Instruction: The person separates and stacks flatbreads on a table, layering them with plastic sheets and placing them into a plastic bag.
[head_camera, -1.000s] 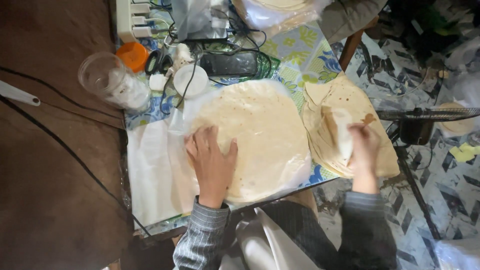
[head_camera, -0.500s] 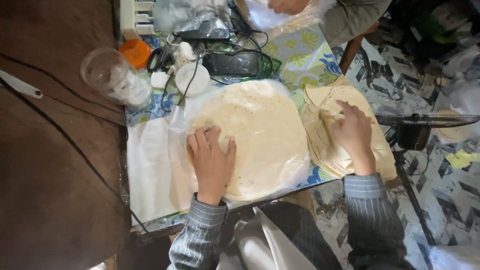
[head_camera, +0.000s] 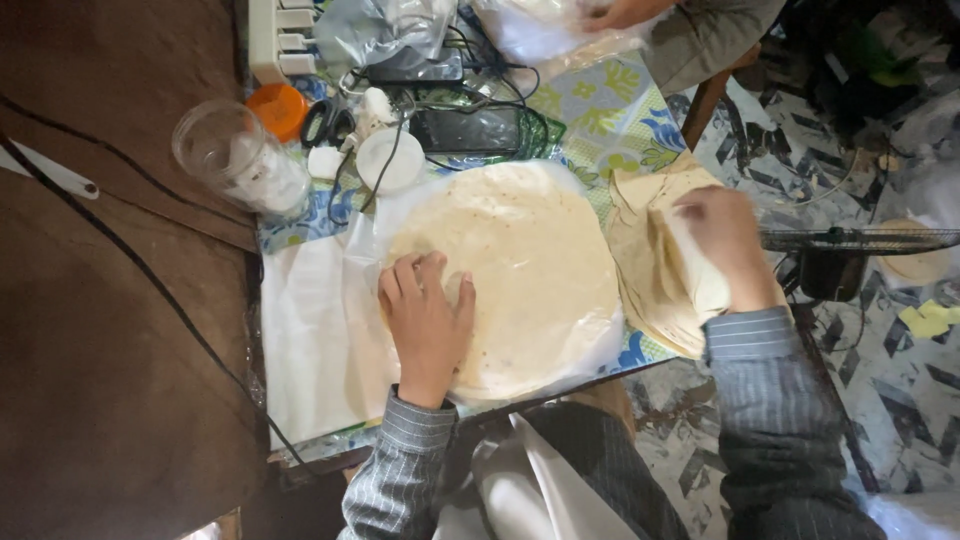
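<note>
Left hand (head_camera: 428, 322) lies flat, fingers spread, pressing the big round flatbread (head_camera: 515, 275) at frame centre, which rests on a clear plastic sheet (head_camera: 330, 320) over the tabletop (head_camera: 610, 120). Right hand (head_camera: 722, 238), blurred, fingers curled around the top piece of the flatbread stack (head_camera: 650, 265) at right of centre. Upper left: a clear jar (head_camera: 240, 160) and an orange lid (head_camera: 278, 108).
</note>
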